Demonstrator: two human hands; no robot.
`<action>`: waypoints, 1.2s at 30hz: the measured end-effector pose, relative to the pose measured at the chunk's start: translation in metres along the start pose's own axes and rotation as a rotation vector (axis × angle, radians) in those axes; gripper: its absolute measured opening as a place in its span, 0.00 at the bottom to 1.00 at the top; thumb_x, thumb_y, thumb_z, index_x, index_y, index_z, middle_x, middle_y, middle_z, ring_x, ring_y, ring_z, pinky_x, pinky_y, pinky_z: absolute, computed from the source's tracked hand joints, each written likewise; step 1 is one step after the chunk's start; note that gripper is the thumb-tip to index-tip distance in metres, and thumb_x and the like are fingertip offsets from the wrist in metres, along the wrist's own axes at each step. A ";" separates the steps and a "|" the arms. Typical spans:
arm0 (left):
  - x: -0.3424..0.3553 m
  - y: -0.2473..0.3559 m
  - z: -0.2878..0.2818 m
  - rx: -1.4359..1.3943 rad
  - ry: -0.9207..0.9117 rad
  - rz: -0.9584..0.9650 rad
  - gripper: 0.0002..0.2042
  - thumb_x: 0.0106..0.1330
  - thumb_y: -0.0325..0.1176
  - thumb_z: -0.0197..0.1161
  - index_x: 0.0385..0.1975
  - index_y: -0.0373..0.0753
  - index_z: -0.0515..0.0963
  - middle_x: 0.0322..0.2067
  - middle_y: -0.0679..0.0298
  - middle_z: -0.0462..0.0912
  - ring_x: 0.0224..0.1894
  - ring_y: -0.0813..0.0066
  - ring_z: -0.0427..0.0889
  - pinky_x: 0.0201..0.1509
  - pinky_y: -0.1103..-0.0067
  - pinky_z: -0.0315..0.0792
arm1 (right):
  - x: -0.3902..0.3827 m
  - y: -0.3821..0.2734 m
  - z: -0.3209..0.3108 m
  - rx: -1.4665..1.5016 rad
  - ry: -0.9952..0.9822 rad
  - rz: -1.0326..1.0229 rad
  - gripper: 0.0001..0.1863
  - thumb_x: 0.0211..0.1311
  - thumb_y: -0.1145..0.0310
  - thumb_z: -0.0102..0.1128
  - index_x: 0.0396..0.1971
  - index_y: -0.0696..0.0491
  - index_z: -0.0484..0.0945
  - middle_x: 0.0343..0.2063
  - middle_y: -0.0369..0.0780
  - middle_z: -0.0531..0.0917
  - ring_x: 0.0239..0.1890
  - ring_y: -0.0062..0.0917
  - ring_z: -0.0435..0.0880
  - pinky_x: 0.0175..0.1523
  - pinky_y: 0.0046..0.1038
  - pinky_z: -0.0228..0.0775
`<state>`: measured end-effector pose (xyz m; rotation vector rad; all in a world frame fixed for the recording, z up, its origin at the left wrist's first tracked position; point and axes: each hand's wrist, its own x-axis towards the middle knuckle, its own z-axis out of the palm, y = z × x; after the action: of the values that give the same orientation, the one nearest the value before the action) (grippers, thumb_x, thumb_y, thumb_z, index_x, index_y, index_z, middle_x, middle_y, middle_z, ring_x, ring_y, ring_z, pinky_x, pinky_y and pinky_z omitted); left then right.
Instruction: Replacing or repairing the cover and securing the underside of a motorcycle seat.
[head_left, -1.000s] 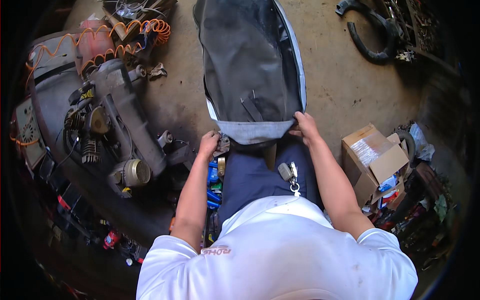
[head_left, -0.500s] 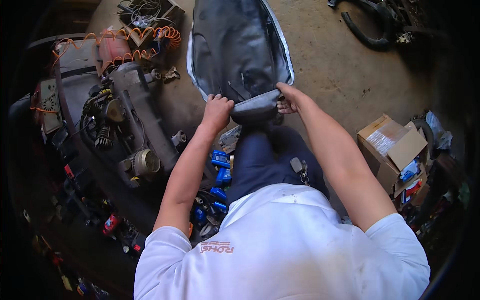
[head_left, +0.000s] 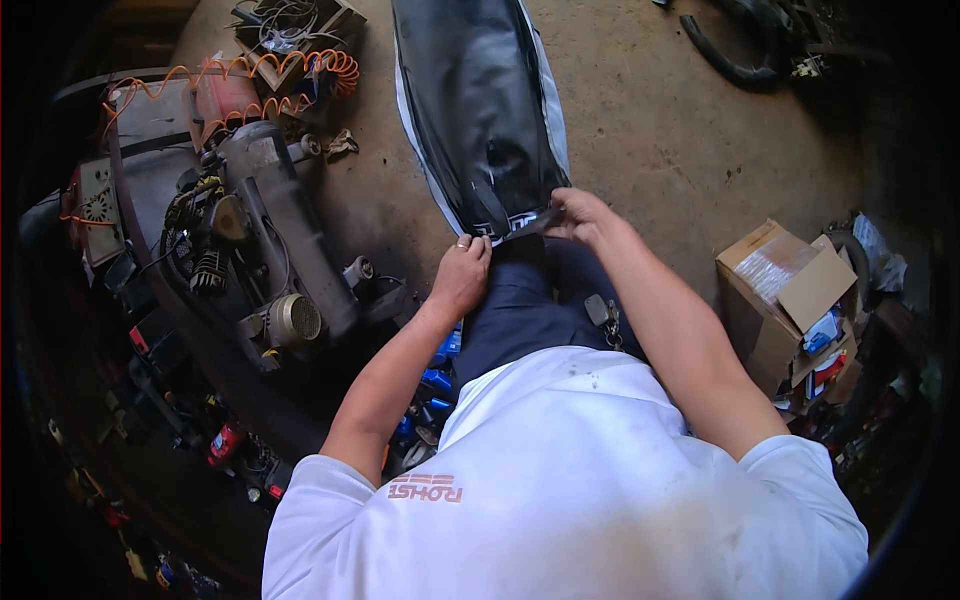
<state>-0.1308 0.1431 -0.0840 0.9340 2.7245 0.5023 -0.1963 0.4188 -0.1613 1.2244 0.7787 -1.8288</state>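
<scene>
A long black vinyl cover (head_left: 475, 100) with pale grey edging stretches away from me, its near end at my thighs. It looks like a motorcycle seat cover, though I cannot be sure. White lettering shows at its near end, beside a dark strap-like piece. My left hand (head_left: 465, 274) is closed on the near left corner, fingers gripping the rim. My right hand (head_left: 582, 216) pinches the near right corner, where a dark flap of the edge is lifted. The cover's underside is hidden.
On the left stands a grimy air compressor (head_left: 275, 220) with a coiled orange hose (head_left: 335, 68). Blue boxes (head_left: 438, 380) lie by my left leg. An open cardboard box (head_left: 775, 290) stands at the right. A black curved tube (head_left: 735, 72) lies at the far right.
The cover's near end has come closer to my body and its raised grey lip has turned down. The cover looks narrower. My left hand has moved right and nearer, my right hand slightly nearer.
</scene>
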 end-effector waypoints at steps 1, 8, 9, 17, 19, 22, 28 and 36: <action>-0.007 0.002 0.003 0.024 0.006 0.027 0.19 0.59 0.26 0.62 0.50 0.27 0.80 0.42 0.52 0.81 0.48 0.50 0.81 0.50 0.66 0.78 | 0.001 0.011 0.009 -0.095 0.141 -0.096 0.17 0.68 0.70 0.59 0.53 0.60 0.72 0.46 0.49 0.82 0.44 0.45 0.88 0.45 0.57 0.87; -0.043 0.005 0.026 -0.240 -0.350 -0.176 0.18 0.66 0.31 0.59 0.54 0.34 0.82 0.41 0.48 0.84 0.48 0.52 0.84 0.57 0.59 0.77 | -0.009 0.020 0.022 -0.217 0.302 -0.168 0.13 0.64 0.73 0.55 0.46 0.60 0.80 0.37 0.45 0.86 0.35 0.39 0.90 0.39 0.51 0.87; -0.058 0.008 0.034 -0.324 -0.324 -0.423 0.19 0.68 0.34 0.59 0.55 0.34 0.82 0.42 0.46 0.86 0.48 0.50 0.85 0.58 0.58 0.77 | -0.015 0.024 0.027 -0.186 0.300 -0.164 0.13 0.64 0.72 0.55 0.45 0.59 0.81 0.36 0.44 0.86 0.34 0.39 0.89 0.40 0.52 0.87; 0.029 -0.011 0.002 -0.591 0.068 -1.062 0.23 0.70 0.45 0.59 0.49 0.28 0.82 0.45 0.35 0.86 0.51 0.35 0.85 0.59 0.55 0.77 | -0.019 0.036 -0.015 0.085 0.010 -0.137 0.12 0.73 0.73 0.59 0.52 0.58 0.73 0.42 0.46 0.82 0.43 0.39 0.87 0.58 0.57 0.83; 0.024 -0.027 0.020 -0.519 -0.045 -1.073 0.24 0.69 0.48 0.61 0.48 0.27 0.81 0.44 0.35 0.86 0.50 0.33 0.85 0.58 0.55 0.77 | -0.025 0.040 -0.009 0.041 -0.006 -0.129 0.08 0.74 0.73 0.60 0.47 0.57 0.73 0.41 0.45 0.82 0.44 0.39 0.87 0.58 0.54 0.84; 0.010 -0.036 0.048 -0.631 -0.188 -1.117 0.22 0.73 0.46 0.60 0.48 0.28 0.80 0.44 0.44 0.89 0.45 0.42 0.88 0.52 0.57 0.80 | -0.024 0.041 -0.001 -0.036 0.025 -0.143 0.09 0.74 0.71 0.59 0.47 0.59 0.75 0.40 0.45 0.83 0.46 0.39 0.89 0.53 0.46 0.88; 0.004 -0.029 0.041 -1.406 -0.238 -1.301 0.10 0.79 0.34 0.58 0.49 0.37 0.81 0.42 0.62 0.88 0.38 0.71 0.86 0.36 0.72 0.80 | -0.031 0.035 0.008 -0.609 0.190 -0.171 0.19 0.67 0.64 0.60 0.47 0.67 0.77 0.38 0.45 0.83 0.36 0.35 0.89 0.37 0.40 0.88; 0.012 -0.037 0.061 -1.271 -0.362 -1.270 0.08 0.74 0.33 0.67 0.43 0.34 0.85 0.37 0.60 0.90 0.36 0.71 0.85 0.39 0.74 0.76 | -0.014 0.037 0.003 -0.780 0.236 -0.128 0.24 0.66 0.65 0.58 0.52 0.71 0.77 0.36 0.49 0.86 0.39 0.33 0.90 0.35 0.32 0.84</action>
<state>-0.1413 0.1379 -0.1555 -0.8516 1.5308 1.2297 -0.1628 0.4016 -0.1499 0.8767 1.5464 -1.2616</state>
